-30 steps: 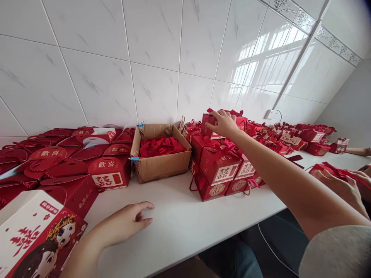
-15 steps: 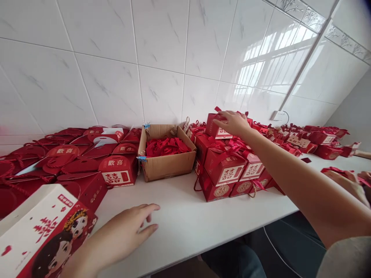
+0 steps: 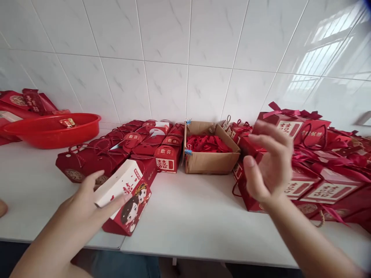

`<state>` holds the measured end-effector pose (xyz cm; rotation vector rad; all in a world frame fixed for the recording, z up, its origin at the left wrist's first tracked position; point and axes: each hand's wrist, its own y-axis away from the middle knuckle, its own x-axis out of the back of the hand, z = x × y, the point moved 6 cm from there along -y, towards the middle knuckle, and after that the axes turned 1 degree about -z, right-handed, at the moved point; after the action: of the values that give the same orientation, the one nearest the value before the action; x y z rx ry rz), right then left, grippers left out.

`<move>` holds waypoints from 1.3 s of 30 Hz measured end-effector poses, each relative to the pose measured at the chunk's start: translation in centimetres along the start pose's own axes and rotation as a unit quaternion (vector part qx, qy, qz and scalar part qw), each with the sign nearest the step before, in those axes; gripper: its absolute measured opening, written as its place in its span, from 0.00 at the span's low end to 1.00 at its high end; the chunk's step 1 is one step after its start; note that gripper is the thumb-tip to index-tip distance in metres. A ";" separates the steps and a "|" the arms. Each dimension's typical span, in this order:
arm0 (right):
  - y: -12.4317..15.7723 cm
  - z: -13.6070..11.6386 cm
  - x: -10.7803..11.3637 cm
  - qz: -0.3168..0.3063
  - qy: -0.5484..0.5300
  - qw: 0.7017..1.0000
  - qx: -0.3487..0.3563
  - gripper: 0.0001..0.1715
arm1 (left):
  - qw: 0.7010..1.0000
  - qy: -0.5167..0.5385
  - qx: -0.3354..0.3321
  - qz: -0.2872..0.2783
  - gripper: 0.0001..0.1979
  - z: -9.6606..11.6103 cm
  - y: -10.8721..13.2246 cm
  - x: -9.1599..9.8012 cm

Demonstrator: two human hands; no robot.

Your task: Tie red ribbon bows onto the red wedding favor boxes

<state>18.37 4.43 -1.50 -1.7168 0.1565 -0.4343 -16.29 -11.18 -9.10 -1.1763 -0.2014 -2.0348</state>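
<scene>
My left hand [image 3: 87,204] is spread over the near left end of a red and white gift box [image 3: 131,200] printed with cartoon faces. Its thumb lies across the white side; I cannot tell whether the fingers touch the box. My right hand [image 3: 271,164], slightly blurred, is in the air with fingers apart and nothing in it. Behind it stand stacked red gift boxes [image 3: 327,189] tied with ribbons. On top of that stack sits another ribboned red box [image 3: 290,125].
A cardboard box [image 3: 211,162] of red ribbons stands against the tiled wall. Left of it are several red boxes with cord handles [image 3: 95,162]. A red plastic basin [image 3: 52,131] is farther left. Part of another person's hand [image 3: 2,208] shows at the left edge.
The view has swung left, bringing the basin into sight. My right hand has come away from the top box on the stack. My left hand has moved over to the cartoon gift box.
</scene>
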 end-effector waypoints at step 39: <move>5.3 0.2 -9.5 -0.331 -0.465 0.762 -0.306 0.17 | 0.899 0.413 -0.142 -0.029 0.19 13.7 0.8 -8.9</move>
<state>10.44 6.82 -8.52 -2.4205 -1.1913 0.0463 -4.03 -0.42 -8.66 -0.3657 0.4992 -2.4842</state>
